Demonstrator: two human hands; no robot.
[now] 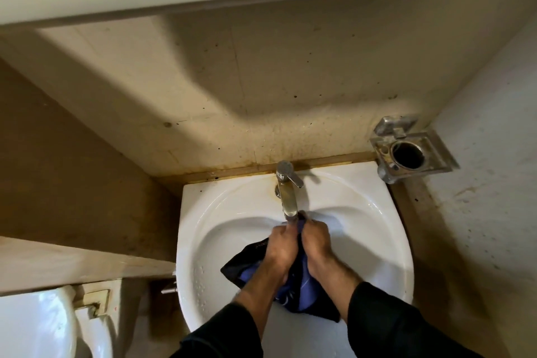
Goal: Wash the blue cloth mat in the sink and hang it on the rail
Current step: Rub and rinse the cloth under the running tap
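Both hands, left hand (281,247) and right hand (315,244), grip the bunched blue cloth mat (293,289) just under the steel tap (288,197), inside the white ceramic sink (386,229), probably so water runs through it.

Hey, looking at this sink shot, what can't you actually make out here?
Head view:
- Water flow: spout of the tap ends behind the left hand and right hand.
- Blue cloth mat: bunched, mostly covered by hands.
- Sink drain: hidden under mat.
- Rail: out of frame.
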